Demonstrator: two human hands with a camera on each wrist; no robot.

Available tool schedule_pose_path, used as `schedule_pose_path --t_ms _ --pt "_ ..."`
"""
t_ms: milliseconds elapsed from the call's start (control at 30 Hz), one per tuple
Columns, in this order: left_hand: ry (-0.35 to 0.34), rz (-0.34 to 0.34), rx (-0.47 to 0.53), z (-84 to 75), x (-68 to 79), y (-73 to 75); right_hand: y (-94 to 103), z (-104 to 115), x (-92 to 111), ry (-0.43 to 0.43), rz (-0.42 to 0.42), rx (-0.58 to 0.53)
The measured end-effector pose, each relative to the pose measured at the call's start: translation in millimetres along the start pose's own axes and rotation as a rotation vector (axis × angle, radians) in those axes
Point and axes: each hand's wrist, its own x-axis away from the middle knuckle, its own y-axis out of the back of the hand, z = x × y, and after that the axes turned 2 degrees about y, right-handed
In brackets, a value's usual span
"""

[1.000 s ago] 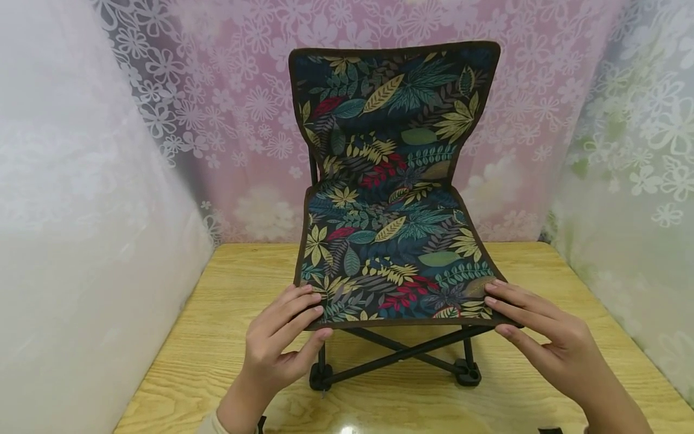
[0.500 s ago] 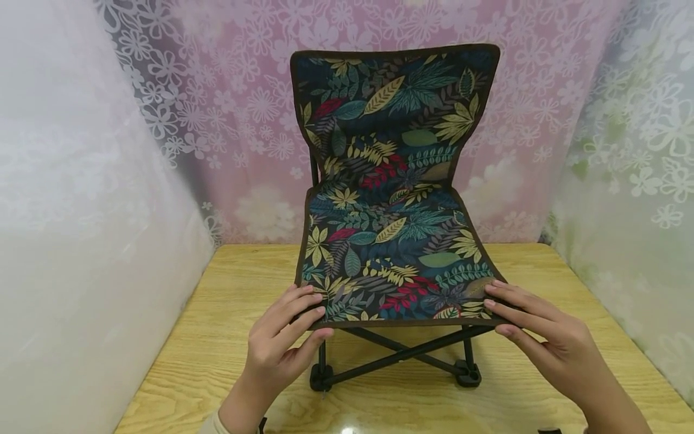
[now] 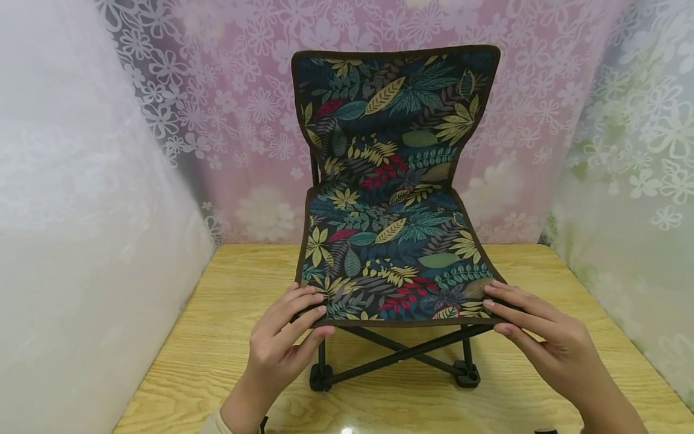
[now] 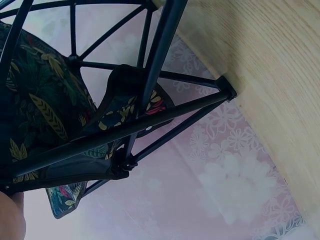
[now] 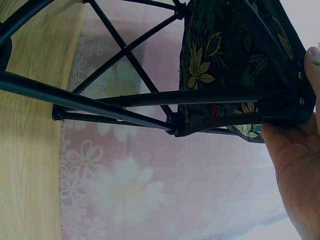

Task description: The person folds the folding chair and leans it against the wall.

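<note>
A folding chair [image 3: 379, 241] with dark leaf-print fabric and brown edging stands unfolded in the head view, its seat facing me. My left hand [image 3: 284, 331] grips the seat's front left corner, fingers on the fabric and thumb at the front edge. At the front right corner, my right hand [image 3: 553, 340] holds on the same way. In the right wrist view, that hand [image 5: 297, 165] wraps the black corner joint [image 5: 285, 105] from outside. Crossed black tubes [image 3: 401, 354] run between the front legs. Only a sliver of the left hand [image 4: 11, 217] shows in the left wrist view.
The chair's black feet [image 3: 467, 375] rest on a wood-grain table [image 3: 217, 337]. Behind hangs a pink floral curtain [image 3: 244, 120]. Pale sheets close in the left side [image 3: 97, 211] and the right side [image 3: 634, 211].
Almost nothing differs. The chair sits a few pixels lower at its top edge than a second ago, and both hands keep their hold on the front corners.
</note>
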Motion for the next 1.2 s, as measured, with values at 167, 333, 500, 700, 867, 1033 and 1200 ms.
schedule_pose_path --t_ms 167,333,500,700,867,1033,1200 --pt "0.0 -0.012 -0.002 -0.3 -1.2 -1.2 -1.0 -0.9 0.7 -0.011 -0.011 -0.009" --pt "0.006 -0.012 0.003 -0.4 -1.6 -2.0 -1.6 -1.0 0.3 -0.014 -0.023 -0.008" --pt "0.019 -0.021 0.01 -0.2 -0.8 -2.4 -3.3 -0.7 -1.4 -0.008 -0.044 -0.017" --pt "0.019 -0.037 0.013 0.4 -1.0 -3.9 -5.7 -0.5 -2.0 -0.026 -0.056 -0.006" --pt "0.018 -0.046 0.013 0.2 -3.1 -5.7 -7.2 -1.8 -1.2 -0.043 -0.066 0.01" --pt "0.028 -0.049 0.019 -0.6 -3.9 -7.4 -8.7 -3.2 -0.6 -0.057 -0.075 0.016" --pt "0.032 -0.052 0.01 -1.4 -5.5 -9.0 -9.6 -2.7 -1.7 -0.061 -0.087 0.018"
